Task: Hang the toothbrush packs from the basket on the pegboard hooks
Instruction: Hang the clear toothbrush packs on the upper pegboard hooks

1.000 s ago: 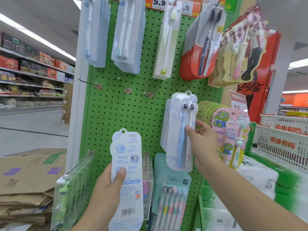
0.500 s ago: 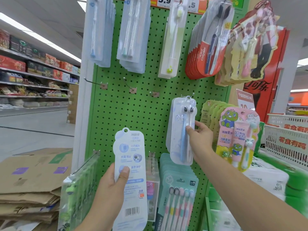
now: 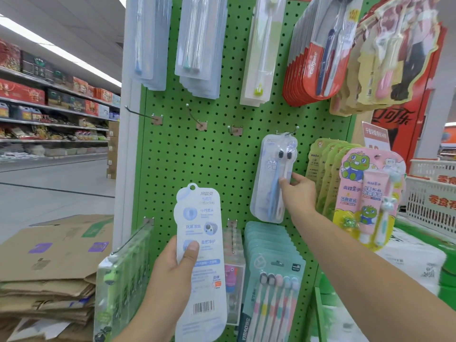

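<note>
Right hand [image 3: 297, 191] pinches an upright clear toothbrush pack [image 3: 271, 178] on its hook [image 3: 287, 132]; left hand [image 3: 172, 265] grips a white pack [image 3: 199, 257] upright, below empty hooks [image 3: 197, 119].

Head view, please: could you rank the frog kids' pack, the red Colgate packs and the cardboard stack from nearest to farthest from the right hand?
1. Frog kids' pack, just right of the right hand.
2. Red Colgate packs, above.
3. Cardboard stack, far left.
</note>
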